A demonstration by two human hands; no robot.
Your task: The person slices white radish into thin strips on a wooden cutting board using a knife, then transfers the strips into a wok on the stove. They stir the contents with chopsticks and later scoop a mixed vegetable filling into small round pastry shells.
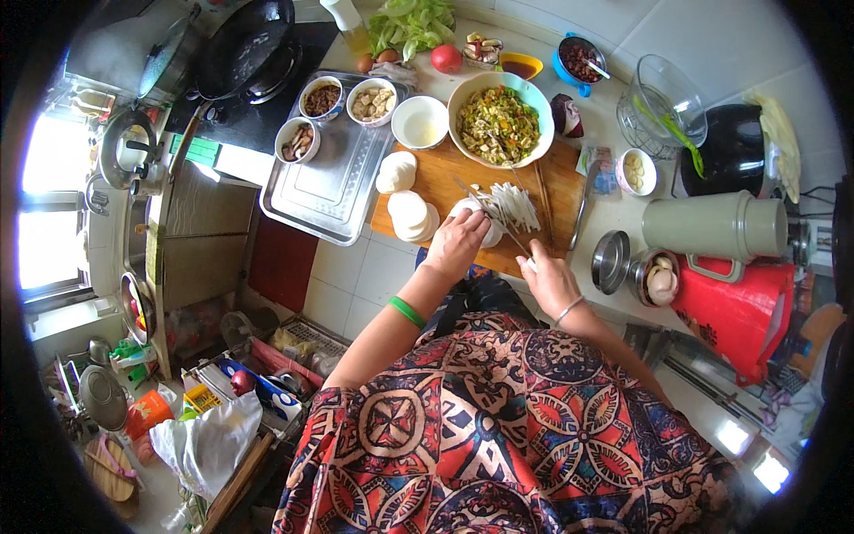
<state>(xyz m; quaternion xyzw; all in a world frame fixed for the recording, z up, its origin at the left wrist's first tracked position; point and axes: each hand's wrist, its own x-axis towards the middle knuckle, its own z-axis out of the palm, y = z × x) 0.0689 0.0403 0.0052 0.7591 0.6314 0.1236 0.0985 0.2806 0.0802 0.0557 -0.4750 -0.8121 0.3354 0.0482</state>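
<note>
On a wooden cutting board (440, 175), my left hand (459, 241) presses its fingertips on round white vegetable slices (492, 236). My right hand (548, 277) grips the handle of a kitchen knife (510, 230), whose blade lies across the slices beside my left fingertips. Just beyond the blade is a pile of thin white strips (512, 205). Left of my left hand are two stacks of white rounds, one nearer (412, 217) and one farther (397, 172). A pair of chopsticks (544, 197) lies right of the strips. A large bowl of chopped mixed vegetables (498, 120) stands at the board's far edge.
Left of the board, a metal tray (323, 193) holds small bowls of food. A wok (243, 53) is on the stove. A second knife (584, 203) lies at the right, near a small bowl of garlic (636, 172), a green jug (714, 217) and a metal container (654, 277).
</note>
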